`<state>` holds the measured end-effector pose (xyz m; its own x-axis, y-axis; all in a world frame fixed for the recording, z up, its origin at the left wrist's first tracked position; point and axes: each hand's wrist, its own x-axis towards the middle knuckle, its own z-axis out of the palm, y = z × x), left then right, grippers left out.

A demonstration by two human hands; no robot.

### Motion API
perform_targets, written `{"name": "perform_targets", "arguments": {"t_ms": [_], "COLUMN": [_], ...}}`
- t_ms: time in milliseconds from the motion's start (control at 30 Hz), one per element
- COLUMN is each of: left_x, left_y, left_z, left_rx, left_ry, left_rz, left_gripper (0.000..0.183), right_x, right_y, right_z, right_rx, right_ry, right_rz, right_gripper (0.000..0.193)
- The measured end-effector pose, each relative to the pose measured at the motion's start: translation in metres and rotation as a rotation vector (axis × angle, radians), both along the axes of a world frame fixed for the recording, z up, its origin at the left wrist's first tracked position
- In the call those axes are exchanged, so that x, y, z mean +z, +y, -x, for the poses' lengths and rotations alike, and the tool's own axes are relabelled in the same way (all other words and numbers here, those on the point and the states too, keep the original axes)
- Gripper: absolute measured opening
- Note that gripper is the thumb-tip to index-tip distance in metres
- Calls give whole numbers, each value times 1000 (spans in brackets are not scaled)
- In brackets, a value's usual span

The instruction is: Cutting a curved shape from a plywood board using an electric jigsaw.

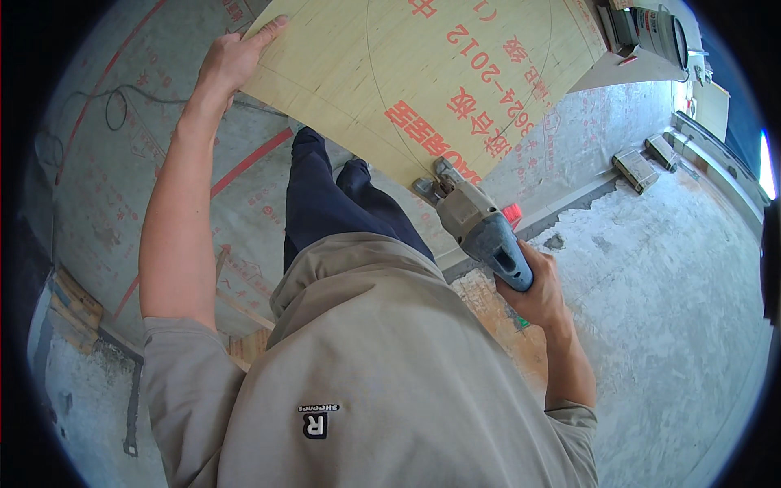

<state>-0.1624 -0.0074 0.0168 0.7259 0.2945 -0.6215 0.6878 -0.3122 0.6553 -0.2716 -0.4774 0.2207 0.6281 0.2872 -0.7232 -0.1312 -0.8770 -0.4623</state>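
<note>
My left hand (230, 67) grips the far left edge of a pale plywood board (333, 89), thumb on top and fingers underneath. Red print and thin drawn lines, one of them curved, run across the board's face. In my right hand (538, 289) is a jigsaw (482, 226) with a grey metal head and a dark blue-grey body, held by its rear handle. Its shoe meets the board's near edge by the lower corner. The blade is too small to make out.
A dark cable (122, 102) loops over the printed floor covering (106, 187) at left. Two block-shaped items (634, 171) lie on the right by the wall. A bucket (661, 37) stands at the far right. My legs (346, 203) are just below the board.
</note>
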Motion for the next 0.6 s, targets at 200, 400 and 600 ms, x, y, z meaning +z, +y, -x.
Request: {"name": "perform_targets", "arguments": {"t_ms": [200, 400, 600], "left_x": [-4, -22, -13], "left_y": [2, 13, 9], "left_z": [0, 1, 0], "left_rx": [1, 9, 14], "left_ry": [-14, -21, 42], "left_rz": [-31, -27, -46], "left_gripper": [80, 86, 89], "right_x": [0, -1, -1], "right_y": [9, 13, 15], "right_z": [-2, -3, -5], "right_rx": [-7, -5, -32], "right_ry": [-51, -55, -4], "right_rz": [-39, -64, -43], "right_gripper": [18, 18, 26]}}
